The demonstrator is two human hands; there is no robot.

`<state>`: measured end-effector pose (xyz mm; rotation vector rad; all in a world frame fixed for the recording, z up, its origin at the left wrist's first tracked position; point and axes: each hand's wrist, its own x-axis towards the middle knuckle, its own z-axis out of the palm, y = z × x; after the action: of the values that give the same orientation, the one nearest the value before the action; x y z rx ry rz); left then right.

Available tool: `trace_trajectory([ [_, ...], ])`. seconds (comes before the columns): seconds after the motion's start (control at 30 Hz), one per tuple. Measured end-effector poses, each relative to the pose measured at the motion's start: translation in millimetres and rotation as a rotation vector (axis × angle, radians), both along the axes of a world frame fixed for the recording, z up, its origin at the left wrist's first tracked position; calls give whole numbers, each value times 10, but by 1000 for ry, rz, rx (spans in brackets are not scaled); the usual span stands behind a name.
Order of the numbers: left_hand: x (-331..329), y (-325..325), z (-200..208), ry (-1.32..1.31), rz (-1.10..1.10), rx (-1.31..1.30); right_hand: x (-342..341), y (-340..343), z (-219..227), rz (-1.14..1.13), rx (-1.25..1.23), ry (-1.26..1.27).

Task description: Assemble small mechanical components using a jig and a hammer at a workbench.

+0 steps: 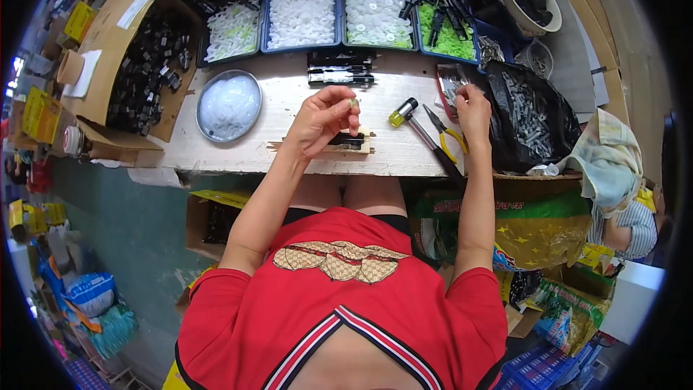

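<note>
Holds a small pale piece (354, 102) in the left hand (321, 121), pinched between thumb and fingertip with the other fingers loosely curled, just above a wooden block (367, 146) near the front edge of the table (281, 97). Has a black part (349, 140) set in that block, below the left fingers. Reaches with the right hand (474, 110) to a red-edged tray (444, 92) of small bits, with fingertips bunched together; impossible to make out whether around anything. Between the hands, has a hammer (421, 131) with a clear yellow end, and beside it some yellow-handled pliers (442, 127), nearer to the right forearm. Beyond the block, has a small stack of black parts (339, 70). To the left, has a round dish (199, 112) of white bits, then a carton (101, 47) of black pieces. To the right, has a black plastic bag (565, 115) of grey pieces. Along the back, has four trays (302, 49) heaped with white and bright green parts.
</note>
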<state>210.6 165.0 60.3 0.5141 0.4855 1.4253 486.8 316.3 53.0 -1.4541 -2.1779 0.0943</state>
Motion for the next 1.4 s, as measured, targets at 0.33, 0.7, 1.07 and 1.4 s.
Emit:
trace_trajectory([
  [0.33, 28, -404, -25, 238, 134, 93, -1129, -993, 488, 556, -1078, 1045],
  [0.7, -27, -485, -84, 352, 274, 169, -1326, -1061, 433, 580, -1226, 1060],
  [1.07, -20, -509, -121, 428, 356, 201, -1354, -1066, 383, 598, -1352, 1035],
  [1.4, -32, -558, -116, 474, 414, 133, -1460, -1241, 325, 678, -768, 888],
])
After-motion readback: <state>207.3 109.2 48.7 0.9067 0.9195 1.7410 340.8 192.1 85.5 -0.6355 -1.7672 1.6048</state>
